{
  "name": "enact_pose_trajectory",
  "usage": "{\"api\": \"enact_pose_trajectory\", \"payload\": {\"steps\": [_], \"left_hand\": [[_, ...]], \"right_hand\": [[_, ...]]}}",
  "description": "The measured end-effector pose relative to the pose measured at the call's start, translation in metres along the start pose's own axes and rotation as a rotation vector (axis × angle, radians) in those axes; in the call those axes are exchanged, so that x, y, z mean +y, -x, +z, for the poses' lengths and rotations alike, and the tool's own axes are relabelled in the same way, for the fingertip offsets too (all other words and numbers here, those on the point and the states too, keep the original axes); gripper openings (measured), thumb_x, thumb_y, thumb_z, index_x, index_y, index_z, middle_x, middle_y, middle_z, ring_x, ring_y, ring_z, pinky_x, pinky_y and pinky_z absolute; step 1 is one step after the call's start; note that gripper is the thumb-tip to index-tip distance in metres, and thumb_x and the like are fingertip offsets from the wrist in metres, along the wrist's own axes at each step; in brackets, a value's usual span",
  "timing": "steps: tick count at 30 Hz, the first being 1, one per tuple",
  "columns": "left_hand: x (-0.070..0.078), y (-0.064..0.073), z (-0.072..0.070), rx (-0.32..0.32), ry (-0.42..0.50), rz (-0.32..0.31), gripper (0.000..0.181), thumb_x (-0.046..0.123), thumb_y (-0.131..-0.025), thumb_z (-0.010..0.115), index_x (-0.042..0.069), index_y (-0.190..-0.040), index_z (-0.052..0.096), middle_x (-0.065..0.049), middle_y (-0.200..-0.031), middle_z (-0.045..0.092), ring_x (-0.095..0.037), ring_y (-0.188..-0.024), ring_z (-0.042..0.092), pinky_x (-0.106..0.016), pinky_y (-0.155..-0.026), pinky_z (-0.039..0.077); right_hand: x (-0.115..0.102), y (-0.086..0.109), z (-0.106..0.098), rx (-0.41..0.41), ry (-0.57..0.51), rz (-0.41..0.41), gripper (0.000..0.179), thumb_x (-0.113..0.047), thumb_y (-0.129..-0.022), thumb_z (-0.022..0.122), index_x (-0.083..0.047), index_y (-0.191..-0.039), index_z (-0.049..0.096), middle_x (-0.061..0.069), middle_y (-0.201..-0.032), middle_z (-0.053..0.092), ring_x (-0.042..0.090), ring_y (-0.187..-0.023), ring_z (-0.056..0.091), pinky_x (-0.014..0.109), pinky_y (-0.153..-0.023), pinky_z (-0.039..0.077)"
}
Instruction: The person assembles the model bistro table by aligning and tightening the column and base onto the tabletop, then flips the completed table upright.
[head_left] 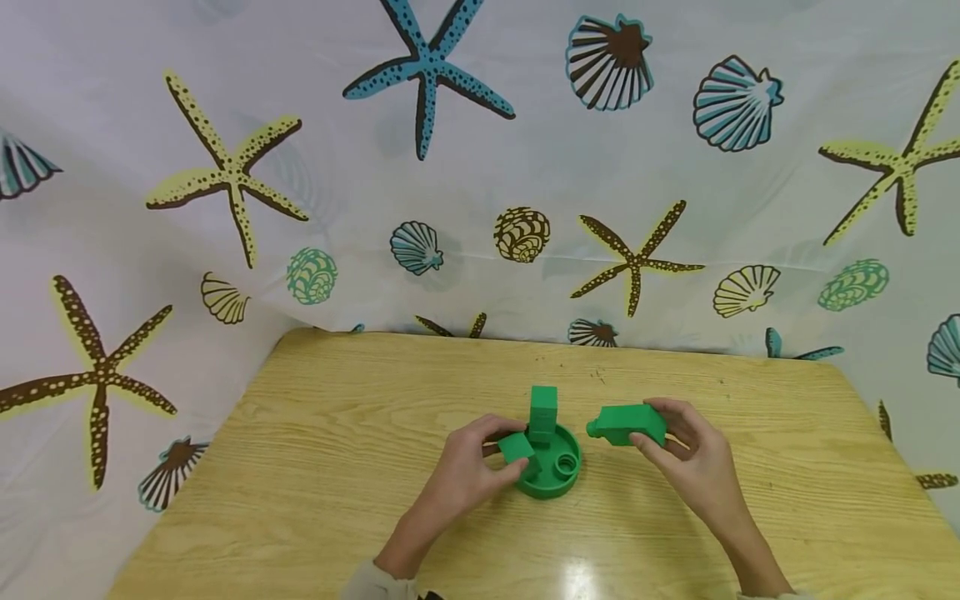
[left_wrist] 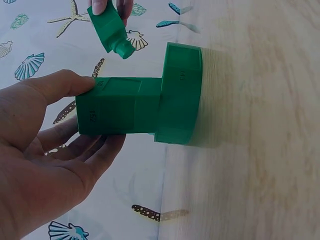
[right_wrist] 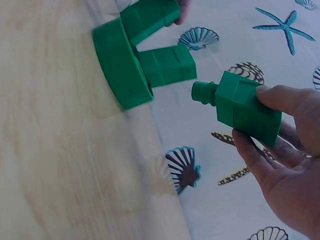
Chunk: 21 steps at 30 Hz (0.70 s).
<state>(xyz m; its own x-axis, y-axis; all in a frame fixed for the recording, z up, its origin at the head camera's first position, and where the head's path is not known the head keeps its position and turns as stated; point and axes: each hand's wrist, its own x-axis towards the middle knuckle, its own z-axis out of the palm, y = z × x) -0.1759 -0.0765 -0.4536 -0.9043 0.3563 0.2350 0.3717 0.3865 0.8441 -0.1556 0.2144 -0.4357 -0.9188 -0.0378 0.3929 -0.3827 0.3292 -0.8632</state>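
Observation:
A round green base sits on the table, with a ringed round socket at its right side. One squared green block stands upright at the back of the base. At its left, my left hand grips a second green block between thumb and fingers. That block's lower end meets the base; whether it is fully seated I cannot tell. Right of the base, my right hand holds a third green block tipped on its side in the air, its round ridged knob pointing left towards the base.
The wooden table extends around the base on all sides. Behind it and at both sides hangs a white cloth printed with starfish and shells.

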Motion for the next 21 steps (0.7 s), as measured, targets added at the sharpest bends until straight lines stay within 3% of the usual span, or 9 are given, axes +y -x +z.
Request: {"api": "enact_pose_trajectory", "payload": {"steps": [7,13,21], "left_hand": [[-0.002,0.000,0.000,0.002,0.029,-0.004,0.035,0.012,-0.084,0.073,0.005,-0.117,0.064,-0.002,-0.112,0.061,-0.017,-0.107,0.059,-0.035,-0.086,0.053],[-0.002,0.000,0.000,-0.003,0.050,-0.005,0.034,0.013,-0.084,0.073,0.005,-0.116,0.064,-0.001,-0.112,0.061,-0.016,-0.105,0.060,-0.033,-0.086,0.053],[-0.006,0.000,0.001,0.002,0.073,0.011,0.031,0.013,-0.085,0.072,0.005,-0.114,0.065,-0.005,-0.111,0.061,-0.019,-0.104,0.060,-0.030,-0.086,0.053]], "right_hand": [[-0.018,0.004,0.022,-0.066,-0.007,-0.025,0.044,-0.001,-0.083,0.072,-0.001,-0.124,0.058,0.017,-0.118,0.060,0.029,-0.106,0.060,0.030,-0.080,0.055],[-0.018,0.007,0.036,-0.067,0.006,-0.002,0.044,0.003,-0.079,0.073,-0.001,-0.120,0.057,0.014,-0.118,0.060,0.030,-0.107,0.060,0.031,-0.079,0.055],[-0.019,0.009,0.047,-0.056,0.066,-0.100,0.042,0.007,-0.077,0.074,0.002,-0.117,0.061,0.016,-0.115,0.062,0.030,-0.103,0.062,0.031,-0.077,0.056]]}}
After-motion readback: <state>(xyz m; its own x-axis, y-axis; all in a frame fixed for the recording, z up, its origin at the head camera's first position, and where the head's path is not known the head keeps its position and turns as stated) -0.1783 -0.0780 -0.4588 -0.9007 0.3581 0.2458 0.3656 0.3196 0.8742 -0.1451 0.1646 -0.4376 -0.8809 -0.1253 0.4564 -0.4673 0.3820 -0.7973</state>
